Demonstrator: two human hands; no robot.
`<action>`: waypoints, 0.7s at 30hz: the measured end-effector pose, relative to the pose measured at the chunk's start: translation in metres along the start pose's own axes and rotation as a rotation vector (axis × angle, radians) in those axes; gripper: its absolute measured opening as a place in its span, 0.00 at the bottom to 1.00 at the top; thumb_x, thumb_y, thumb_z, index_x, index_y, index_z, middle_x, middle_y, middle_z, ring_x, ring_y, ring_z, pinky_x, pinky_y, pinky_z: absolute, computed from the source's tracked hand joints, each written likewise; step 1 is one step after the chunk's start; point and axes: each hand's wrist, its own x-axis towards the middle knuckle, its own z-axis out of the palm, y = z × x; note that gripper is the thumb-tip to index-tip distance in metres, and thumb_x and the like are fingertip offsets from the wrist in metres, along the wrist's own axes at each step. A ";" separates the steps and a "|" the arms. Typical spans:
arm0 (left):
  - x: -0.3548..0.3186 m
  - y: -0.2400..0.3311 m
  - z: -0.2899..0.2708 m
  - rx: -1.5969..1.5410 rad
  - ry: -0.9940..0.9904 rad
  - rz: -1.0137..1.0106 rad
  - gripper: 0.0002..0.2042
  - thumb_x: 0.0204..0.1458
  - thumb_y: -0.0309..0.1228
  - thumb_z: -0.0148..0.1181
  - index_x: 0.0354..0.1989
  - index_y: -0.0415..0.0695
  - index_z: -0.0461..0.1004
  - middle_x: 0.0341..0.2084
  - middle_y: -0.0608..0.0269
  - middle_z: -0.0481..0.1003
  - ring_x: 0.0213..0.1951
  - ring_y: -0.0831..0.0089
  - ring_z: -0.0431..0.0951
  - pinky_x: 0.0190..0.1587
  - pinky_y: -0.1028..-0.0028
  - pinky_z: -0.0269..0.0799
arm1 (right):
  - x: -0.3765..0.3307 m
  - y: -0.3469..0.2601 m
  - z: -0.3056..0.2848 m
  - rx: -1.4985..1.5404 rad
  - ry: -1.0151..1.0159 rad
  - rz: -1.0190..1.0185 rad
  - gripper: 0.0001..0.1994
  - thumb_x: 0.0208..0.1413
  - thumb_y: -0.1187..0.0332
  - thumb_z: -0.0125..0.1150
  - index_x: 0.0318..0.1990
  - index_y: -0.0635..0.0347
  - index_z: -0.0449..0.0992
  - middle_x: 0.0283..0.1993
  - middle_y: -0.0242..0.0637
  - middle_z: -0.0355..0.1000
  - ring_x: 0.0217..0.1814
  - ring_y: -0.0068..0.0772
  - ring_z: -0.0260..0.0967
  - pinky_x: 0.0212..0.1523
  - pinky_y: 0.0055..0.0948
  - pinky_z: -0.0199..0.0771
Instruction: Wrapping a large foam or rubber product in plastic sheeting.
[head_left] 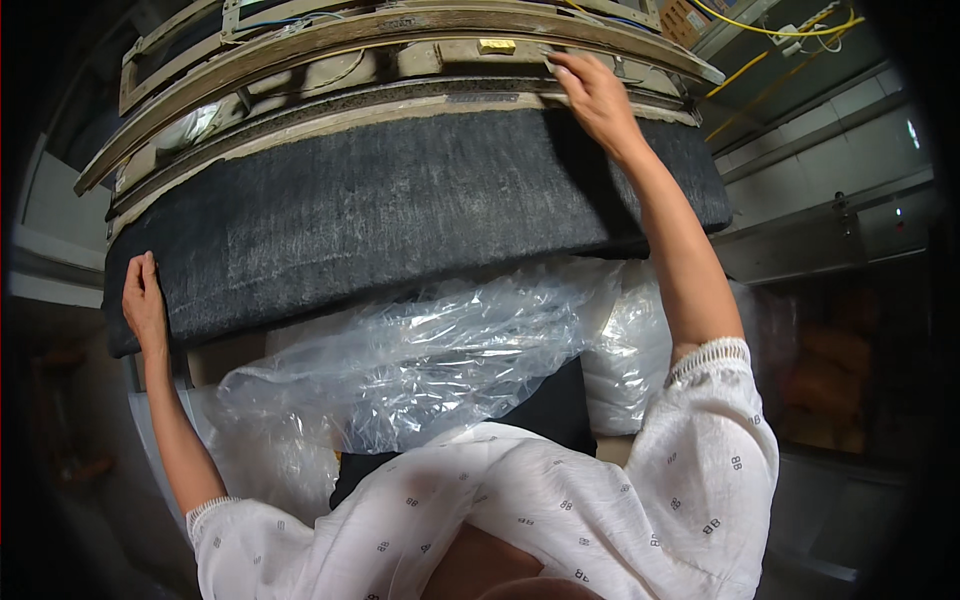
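Observation:
A long black fabric-covered padded board point(400, 200) stretches across in front of me. My left hand point(145, 302) rests at its left end, fingers a little apart and holding nothing that shows. Past the far edge of the board reaches my right hand point(597, 100), its thumb and fingers pinched together beside the wooden rail. Something small and pale may be at the fingertips, too small to name. Crumpled clear plastic sheeting point(430, 350) lies between the board and my body, over my lap.
Beyond the board runs a long wooden rail point(330, 42) above a narrow ledge. A small yellow object point(496, 46) lies there. Yellow cable point(770, 30) hangs at the upper right. Wrapped plastic bundles point(630, 350) sit near my right arm, with orange sacks point(830, 370) farther right.

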 end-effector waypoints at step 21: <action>-0.006 0.000 -0.001 -0.057 0.022 0.033 0.11 0.56 0.37 0.52 0.29 0.41 0.67 0.18 0.72 0.59 0.22 0.85 0.56 0.25 0.82 0.55 | 0.048 -0.020 0.073 -0.405 -0.268 0.209 0.17 0.43 0.61 0.47 0.31 0.66 0.75 0.30 0.52 0.73 0.34 0.54 0.71 0.39 0.45 0.70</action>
